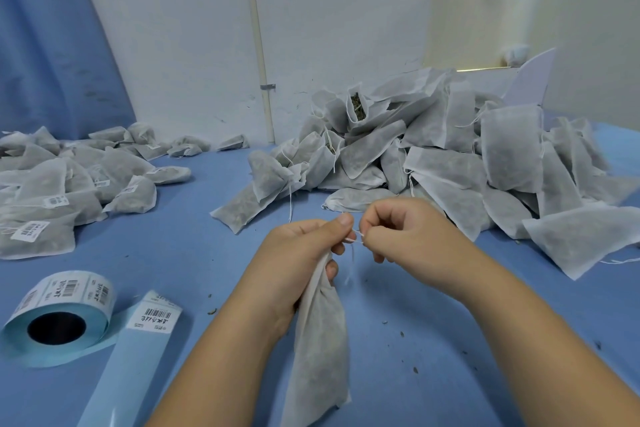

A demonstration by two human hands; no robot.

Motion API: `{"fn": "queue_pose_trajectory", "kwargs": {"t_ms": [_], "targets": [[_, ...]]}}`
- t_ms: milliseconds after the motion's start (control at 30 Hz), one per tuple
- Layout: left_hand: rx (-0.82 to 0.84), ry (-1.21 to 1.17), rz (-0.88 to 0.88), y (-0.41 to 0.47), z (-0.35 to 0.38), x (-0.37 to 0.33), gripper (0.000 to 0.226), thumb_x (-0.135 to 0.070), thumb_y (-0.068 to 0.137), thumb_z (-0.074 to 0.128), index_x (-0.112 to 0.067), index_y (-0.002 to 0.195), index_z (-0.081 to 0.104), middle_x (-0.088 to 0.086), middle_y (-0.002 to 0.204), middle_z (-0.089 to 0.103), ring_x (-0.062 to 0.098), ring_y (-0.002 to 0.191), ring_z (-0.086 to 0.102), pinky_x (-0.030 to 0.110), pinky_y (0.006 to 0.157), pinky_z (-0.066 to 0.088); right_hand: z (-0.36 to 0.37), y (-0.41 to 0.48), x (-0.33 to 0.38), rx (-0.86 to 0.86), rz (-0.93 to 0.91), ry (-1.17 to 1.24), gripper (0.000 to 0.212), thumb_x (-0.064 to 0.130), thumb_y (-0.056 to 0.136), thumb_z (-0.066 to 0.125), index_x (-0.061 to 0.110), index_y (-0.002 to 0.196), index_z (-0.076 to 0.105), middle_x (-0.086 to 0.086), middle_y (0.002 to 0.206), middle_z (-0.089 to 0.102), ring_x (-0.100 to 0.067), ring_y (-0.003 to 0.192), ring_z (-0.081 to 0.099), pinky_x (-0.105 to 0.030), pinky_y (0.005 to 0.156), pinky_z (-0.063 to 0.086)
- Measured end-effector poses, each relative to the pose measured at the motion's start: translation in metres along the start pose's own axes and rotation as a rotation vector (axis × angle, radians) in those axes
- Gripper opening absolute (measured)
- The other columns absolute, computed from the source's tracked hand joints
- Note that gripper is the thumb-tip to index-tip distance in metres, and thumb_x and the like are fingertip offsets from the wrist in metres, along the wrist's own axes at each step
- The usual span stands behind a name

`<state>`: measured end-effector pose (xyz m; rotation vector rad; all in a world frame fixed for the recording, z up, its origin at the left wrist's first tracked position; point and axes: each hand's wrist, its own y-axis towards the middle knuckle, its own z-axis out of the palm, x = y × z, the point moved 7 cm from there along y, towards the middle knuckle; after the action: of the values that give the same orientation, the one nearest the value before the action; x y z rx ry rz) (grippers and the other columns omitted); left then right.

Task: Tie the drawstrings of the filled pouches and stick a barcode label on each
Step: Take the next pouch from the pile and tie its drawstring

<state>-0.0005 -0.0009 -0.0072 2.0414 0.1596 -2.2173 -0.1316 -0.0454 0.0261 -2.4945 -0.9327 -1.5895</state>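
The left hand (298, 253) grips the gathered neck of a filled pouch (318, 350), fingers curled round the bunched fabric and thumb up at the top. The pouch hangs from that fist toward the near edge of the table (207, 253), its body slanting down between the two forearms. The right hand (405, 229) sits just beside the left, at the same height, fingers curled in and pinching the white drawstring (355, 237). The string runs as a short taut span between the two hands, with a loose end dangling below it.

Toward the far right corner a big heap of unlabelled pouches (450, 156) fills the table, and its nearest pouches lie close behind and to the right of the right hand. One of them lies flat (249, 201) at the heap's left foot, just beyond the left hand. Along the left edge lies a lower spread of labelled pouches (52, 191).

At the near left corner lies a label roll (59, 302). Its blue backing strip (131, 364) runs off toward the near edge and carries one barcode label (154, 317).

Bare blue surface lies between the two piles and between the roll and the left forearm. More open room, with a few dark crumbs, lies on the near right under the right forearm.
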Motion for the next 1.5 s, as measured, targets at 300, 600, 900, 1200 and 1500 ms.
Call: {"fn": "queue_pose_trajectory", "kwargs": {"t_ms": [300,600,900,1200,1500], "targets": [[-0.049,0.046,0.091,-0.003,0.001,-0.009,0.032,-0.037,0.087,0.067,-0.023,0.059,0.069,-0.005,0.060,0.054,0.011,0.046,0.043,0.025,0.052,0.037,0.001,0.001,0.005,-0.012,-0.018,0.237,0.010,0.019,0.086,0.068,0.014,0.094,0.068,0.001,0.070,0.069,-0.013,0.060,0.064,-0.025,0.055,0.049],[-0.105,0.250,0.159,-0.004,-0.002,-0.012,0.034,-0.040,0.091,0.065,-0.027,0.060,0.070,-0.012,0.055,0.056,0.010,0.046,0.047,0.018,0.049,0.039,0.001,0.000,0.004,-0.001,-0.015,0.239,0.014,0.000,0.085,0.068,0.013,0.091,0.072,-0.004,0.067,0.068,-0.010,0.057,0.062,-0.024,0.056,0.051],[-0.105,0.374,0.192,-0.003,-0.002,-0.012,0.036,-0.041,0.090,0.065,-0.031,0.055,0.065,-0.013,0.054,0.056,0.009,0.047,0.048,0.015,0.047,0.036,0.006,0.000,0.001,-0.029,-0.037,-0.089,0.017,0.015,0.090,0.065,0.025,0.081,0.076,0.009,0.068,0.069,0.003,0.057,0.060,-0.018,0.060,0.049],[-0.058,0.503,0.105,-0.005,-0.005,-0.008,0.020,-0.034,0.090,0.066,-0.023,0.074,0.068,-0.008,0.055,0.057,0.000,0.044,0.046,0.010,0.041,0.031,0.006,0.001,-0.010,0.016,0.102,-0.070,0.016,0.020,0.093,0.061,0.019,0.079,0.069,0.014,0.058,0.059,0.003,0.051,0.057,-0.015,0.055,0.045],[-0.105,0.561,0.124,-0.003,-0.005,-0.008,0.030,-0.035,0.090,0.066,-0.024,0.063,0.062,-0.017,0.048,0.044,0.001,0.042,0.036,0.010,0.040,0.026,0.017,-0.003,-0.018,0.116,0.323,0.350,0.014,0.008,0.090,0.059,0.010,0.077,0.064,0.000,0.061,0.046,-0.011,0.050,0.040,-0.022,0.047,0.033]]}}
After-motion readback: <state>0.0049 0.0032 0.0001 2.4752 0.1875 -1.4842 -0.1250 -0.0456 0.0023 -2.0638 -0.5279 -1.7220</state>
